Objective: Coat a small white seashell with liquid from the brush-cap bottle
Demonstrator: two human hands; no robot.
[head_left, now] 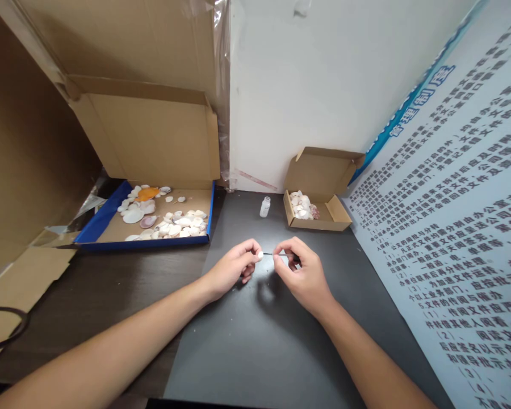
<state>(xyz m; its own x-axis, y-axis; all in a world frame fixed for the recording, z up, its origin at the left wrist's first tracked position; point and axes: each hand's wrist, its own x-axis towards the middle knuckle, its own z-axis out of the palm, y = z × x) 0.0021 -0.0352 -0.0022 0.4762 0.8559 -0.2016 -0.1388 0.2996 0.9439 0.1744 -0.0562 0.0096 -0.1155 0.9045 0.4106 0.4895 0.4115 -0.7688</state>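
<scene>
Between the fingertips of my left hand (238,262), I pinch a small white shell (260,255). My right hand (301,270) is closed on a thin dark applicator stick (267,254), whose black cap-like end (297,259) shows behind the fingers. The stick's tip points left and meets or nearly meets the shell; I cannot tell if they touch. Beyond both hands, a small uncapped bottle (264,208) with whitish contents stands upright on the dark grey mat (238,352).
To the left, a blue-edged cardboard box (147,245) holds many shells (183,223) and an orange one (147,194). A smaller open carton (319,224) at back right contains white shells (300,204). A printed board (451,187) borders the right side.
</scene>
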